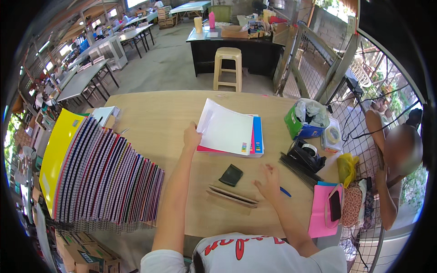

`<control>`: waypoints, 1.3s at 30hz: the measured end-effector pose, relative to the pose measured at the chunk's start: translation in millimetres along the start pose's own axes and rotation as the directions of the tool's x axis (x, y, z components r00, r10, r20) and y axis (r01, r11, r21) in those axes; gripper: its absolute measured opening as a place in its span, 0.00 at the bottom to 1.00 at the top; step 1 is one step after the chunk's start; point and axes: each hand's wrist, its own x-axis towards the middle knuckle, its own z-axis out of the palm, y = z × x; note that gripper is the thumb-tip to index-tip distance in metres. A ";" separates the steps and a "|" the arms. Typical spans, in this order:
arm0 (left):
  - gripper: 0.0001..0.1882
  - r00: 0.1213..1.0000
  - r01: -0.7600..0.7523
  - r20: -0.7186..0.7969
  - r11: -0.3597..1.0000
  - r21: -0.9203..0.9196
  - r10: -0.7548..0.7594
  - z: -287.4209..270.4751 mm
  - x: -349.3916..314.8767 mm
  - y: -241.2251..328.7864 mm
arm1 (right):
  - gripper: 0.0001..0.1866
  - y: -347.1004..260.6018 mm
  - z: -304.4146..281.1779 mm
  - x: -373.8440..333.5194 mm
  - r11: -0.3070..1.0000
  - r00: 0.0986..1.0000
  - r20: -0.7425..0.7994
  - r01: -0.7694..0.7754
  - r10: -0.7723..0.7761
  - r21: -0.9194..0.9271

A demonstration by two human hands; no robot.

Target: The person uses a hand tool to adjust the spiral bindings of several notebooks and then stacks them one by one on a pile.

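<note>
My left hand [192,135] is closed on the left edge of a white-covered notebook [226,126], which lies tilted on a small pile. Under it show a red notebook [214,149] and a blue notebook [258,132]. My right hand [268,182] hovers at or just above the table, fingers apart, holding nothing. Left of it lies a small dark green folded piece [231,175], with a flat brown cardboard piece [233,195] nearer to me. A blue pen [285,191] rests just right of my right hand.
A tall stack of spiral notebooks [104,168] leans at the left of the table [150,109]. At the right stand a green box of plastic bags [307,120], a black tape dispenser [305,156], a yellow bag [348,169] and a pink bag [324,211]. A person [387,182] is beyond the mesh.
</note>
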 end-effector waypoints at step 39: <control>0.43 0.987 -0.135 -0.001 0.814 -0.565 0.162 -13.6 -285.2 -26.7 | 0.35 69.9 51.6 -81.7 0.548 0.856 0.480 -0.499 0.192 0.671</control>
